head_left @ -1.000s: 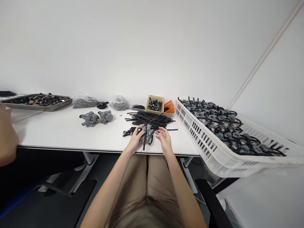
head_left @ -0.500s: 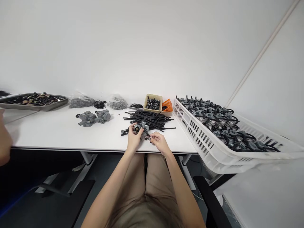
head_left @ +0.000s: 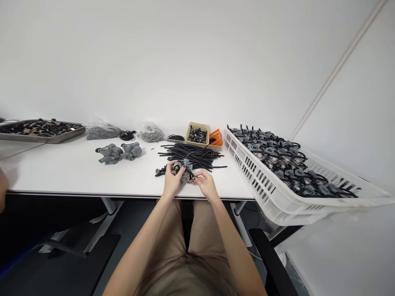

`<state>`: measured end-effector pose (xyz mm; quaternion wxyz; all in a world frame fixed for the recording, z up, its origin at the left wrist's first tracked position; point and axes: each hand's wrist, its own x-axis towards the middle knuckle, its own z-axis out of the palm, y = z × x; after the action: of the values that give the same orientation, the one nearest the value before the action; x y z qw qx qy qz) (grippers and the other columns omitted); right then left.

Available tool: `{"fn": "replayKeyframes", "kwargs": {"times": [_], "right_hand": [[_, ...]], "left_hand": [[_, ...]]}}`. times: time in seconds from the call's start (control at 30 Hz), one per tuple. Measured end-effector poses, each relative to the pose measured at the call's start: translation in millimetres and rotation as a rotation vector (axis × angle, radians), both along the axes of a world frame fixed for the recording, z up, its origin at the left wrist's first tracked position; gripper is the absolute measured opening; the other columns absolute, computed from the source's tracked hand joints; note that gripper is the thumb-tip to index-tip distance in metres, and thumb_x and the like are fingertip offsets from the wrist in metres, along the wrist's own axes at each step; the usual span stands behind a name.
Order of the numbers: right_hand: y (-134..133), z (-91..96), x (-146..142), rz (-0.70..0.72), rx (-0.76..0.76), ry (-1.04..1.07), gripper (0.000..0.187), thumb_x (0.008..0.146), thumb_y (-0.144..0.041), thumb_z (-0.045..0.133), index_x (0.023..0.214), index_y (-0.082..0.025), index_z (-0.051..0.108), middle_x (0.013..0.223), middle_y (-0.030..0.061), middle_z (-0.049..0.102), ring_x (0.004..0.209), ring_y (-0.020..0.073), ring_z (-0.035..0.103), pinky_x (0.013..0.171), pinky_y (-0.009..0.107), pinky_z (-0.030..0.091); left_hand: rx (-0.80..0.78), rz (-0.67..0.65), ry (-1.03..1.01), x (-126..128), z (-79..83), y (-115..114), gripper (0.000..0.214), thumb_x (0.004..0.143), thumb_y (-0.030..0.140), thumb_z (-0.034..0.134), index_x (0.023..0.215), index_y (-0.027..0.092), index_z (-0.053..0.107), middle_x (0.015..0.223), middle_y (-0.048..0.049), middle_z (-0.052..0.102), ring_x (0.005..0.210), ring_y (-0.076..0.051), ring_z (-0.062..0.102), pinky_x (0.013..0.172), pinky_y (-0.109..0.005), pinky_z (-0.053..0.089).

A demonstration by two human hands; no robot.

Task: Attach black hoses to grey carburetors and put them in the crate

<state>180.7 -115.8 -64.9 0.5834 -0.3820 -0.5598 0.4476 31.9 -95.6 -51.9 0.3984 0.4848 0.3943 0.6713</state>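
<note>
My left hand (head_left: 172,177) is closed around a grey metal carburetor (head_left: 186,176) just above the table's front edge. A short black rubber hose (head_left: 189,170) slants down across the carburetor's front. At its lower end, my right hand (head_left: 206,183) pinches with thumb and fingertips; a small shiny bit shows there, too small to make out. Right behind the hands lies a pile of black hoses (head_left: 197,154). Another fitting with a grey ring end (head_left: 158,171) rests left of my left hand, partly hidden by it.
Grey carburetors (head_left: 119,153) lie on the white table (head_left: 77,176) to the left. Behind stand a yellow bin (head_left: 187,133), an orange basket (head_left: 218,137) and plastic bags (head_left: 103,130). A white crate (head_left: 262,185) of carburetors fills the right; a metal tray (head_left: 61,138) sits far left, near another person's hand (head_left: 2,189).
My right hand has moved slightly closer to the carburetor with the hose end. The other person's hand at the left edge has shifted mostly out of view. The camera view has turned slightly.
</note>
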Motion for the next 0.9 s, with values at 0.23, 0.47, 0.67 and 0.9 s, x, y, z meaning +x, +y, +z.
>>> {"fn": "replayKeyframes", "kwargs": {"times": [0.23,0.47,0.67,0.9], "right_hand": [[-1,-3.7,-5,-0.090,0.057,-0.091,0.016,0.070,-0.032,0.069,0.074,-0.022,0.056,0.070,0.0005,0.064,0.069,0.0189,0.068,0.069,0.034,0.055],[-4,-1.8,-7,-0.176,0.180,-0.272,0.005,0.072,-0.022,0.059,0.077,-0.022,0.060,0.075,0.0011,0.062,0.066,0.0158,0.058,0.063,0.029,0.049],[-4,-0.8,-11,-0.292,0.153,-0.321,0.006,0.073,-0.018,0.054,0.075,-0.023,0.057,0.075,0.0013,0.060,0.064,0.0158,0.053,0.060,0.029,0.045],[3,0.7,-4,-0.124,0.076,-0.143,0.066,0.068,-0.029,0.073,0.129,-0.025,0.047,0.125,0.0097,0.057,0.090,0.0183,0.062,0.078,0.032,0.053]], "left_hand": [[-0.010,-0.006,0.010,0,2.6,-4,0.039,0.074,0.033,0.073,0.109,0.024,0.057,0.097,-0.0020,0.059,0.081,-0.015,0.057,0.068,-0.024,0.044],[-0.031,-0.017,-0.050,0,6.0,-6,0.039,0.073,0.034,0.073,0.108,0.025,0.057,0.097,-0.0013,0.058,0.084,-0.016,0.057,0.072,-0.026,0.046],[-0.024,-0.040,-0.024,-1,5.7,-4,0.035,0.075,0.034,0.070,0.107,0.025,0.058,0.100,-0.0017,0.059,0.090,-0.016,0.057,0.077,-0.025,0.046],[-0.012,-0.100,0.008,-4,-2.0,1,0.048,0.076,0.047,0.070,0.116,0.023,0.058,0.113,-0.0058,0.062,0.100,-0.019,0.059,0.085,-0.027,0.047]]}}
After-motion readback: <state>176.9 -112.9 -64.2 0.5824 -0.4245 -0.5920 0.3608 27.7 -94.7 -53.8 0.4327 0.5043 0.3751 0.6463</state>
